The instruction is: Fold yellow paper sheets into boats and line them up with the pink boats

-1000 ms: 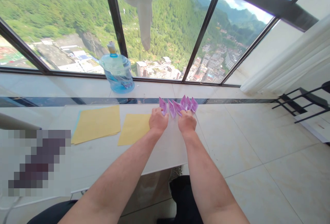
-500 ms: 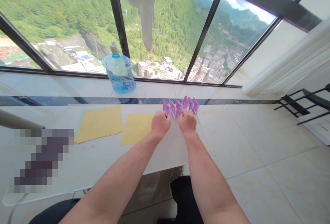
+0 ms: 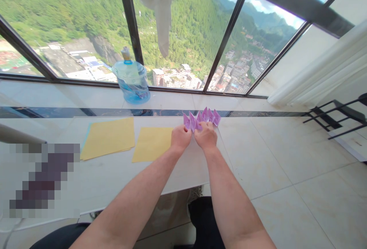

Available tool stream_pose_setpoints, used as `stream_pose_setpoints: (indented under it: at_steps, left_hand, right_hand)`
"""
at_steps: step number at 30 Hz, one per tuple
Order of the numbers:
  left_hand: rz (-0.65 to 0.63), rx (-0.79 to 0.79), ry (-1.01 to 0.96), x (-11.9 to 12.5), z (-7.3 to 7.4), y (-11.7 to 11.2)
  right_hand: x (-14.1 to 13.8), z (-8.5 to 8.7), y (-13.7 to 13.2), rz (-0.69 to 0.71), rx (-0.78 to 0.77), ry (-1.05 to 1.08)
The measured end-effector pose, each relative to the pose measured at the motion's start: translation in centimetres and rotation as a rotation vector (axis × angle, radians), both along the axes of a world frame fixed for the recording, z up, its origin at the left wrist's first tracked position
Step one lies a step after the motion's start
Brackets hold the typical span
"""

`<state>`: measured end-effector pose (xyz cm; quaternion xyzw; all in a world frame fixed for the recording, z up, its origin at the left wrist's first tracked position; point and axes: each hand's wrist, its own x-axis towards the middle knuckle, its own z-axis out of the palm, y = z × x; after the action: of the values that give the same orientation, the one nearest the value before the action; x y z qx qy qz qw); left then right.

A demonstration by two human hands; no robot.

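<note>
A purple sheet of paper, folded into a zigzag row of pointed peaks (image 3: 210,115), stands above the far right part of the white table (image 3: 114,178). My left hand (image 3: 181,138) is closed on the left end of this folded paper. My right hand (image 3: 205,134) grips it nearer its middle, thumb and fingers pinched on the folds. The two hands are close together, and they hide the lower edge of the paper. Left of my left hand lies a yellow sheet of paper (image 3: 151,144), partly covered by that hand and forearm.
More yellow sheets (image 3: 110,138) with a light blue edge lie farther left on the table. A blue water jug (image 3: 133,84) stands on the ledge by the window. At the left is a blurred-out patch (image 3: 43,180). A black metal rack (image 3: 338,115) stands far right.
My hands have come closer together, the right one shifting left along the folds. The left peaks of the purple paper have moved slightly right, so the row looks more compressed.
</note>
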<state>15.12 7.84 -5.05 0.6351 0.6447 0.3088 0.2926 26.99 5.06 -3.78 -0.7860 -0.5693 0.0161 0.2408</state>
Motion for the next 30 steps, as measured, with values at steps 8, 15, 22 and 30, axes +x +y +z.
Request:
stream_pose_setpoints:
  at_steps: [8,15,22,30]
  left_hand:
    - [0.001,-0.007,0.002,-0.1,0.3,0.0]
    - [0.016,-0.02,0.005,-0.5,0.1,0.0]
    - [0.023,0.013,0.035,-0.9,0.1,0.1]
    - [0.0,-0.006,0.032,-0.6,0.5,0.1]
  right_hand:
    - [-0.2,0.4,-0.3,0.094,0.084,-0.089]
    - [-0.3,0.6,-0.5,0.206,0.035,-0.148]
    - [-0.9,-0.1,-0.3,0.237,-0.111,-0.197]
    - [-0.8,-0.7,0.0,0.122,-0.051,-0.133]
